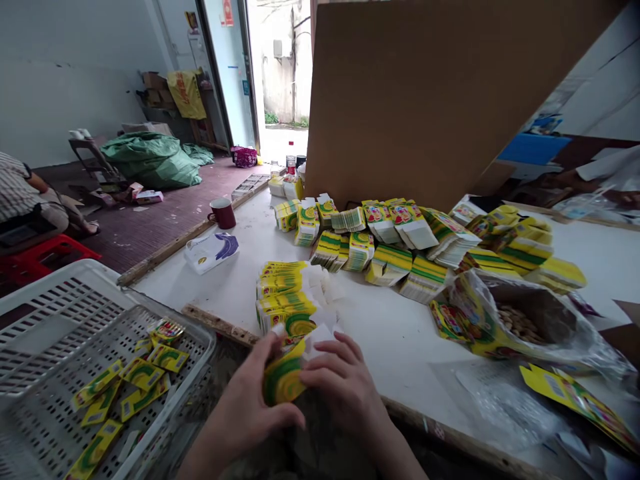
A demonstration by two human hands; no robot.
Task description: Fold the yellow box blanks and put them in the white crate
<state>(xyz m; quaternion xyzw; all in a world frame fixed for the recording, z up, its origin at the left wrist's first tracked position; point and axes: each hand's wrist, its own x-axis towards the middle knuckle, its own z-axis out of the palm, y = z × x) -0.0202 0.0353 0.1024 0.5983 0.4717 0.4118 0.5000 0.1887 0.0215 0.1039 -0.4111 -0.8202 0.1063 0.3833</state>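
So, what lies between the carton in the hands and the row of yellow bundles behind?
In the head view, a pile of flat yellow cartons lies there, then bare white table.

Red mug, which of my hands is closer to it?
Left. The left hand is toward you, slightly right of the red mug; the right hand is farther right. Both grip a yellow carton.

We can make out no word, brand or number clearly enough to read. The yellow-and-green cartons [287,293] stacked on the surface [390,333] carry printing and small pictures, all too blurred for us. A flat packet [570,397] at the right shows a barcode whose digits we cannot tell. The red sign [228,12] on the door [230,73] and the red print on the yellow cloth [186,93] are also illegible.
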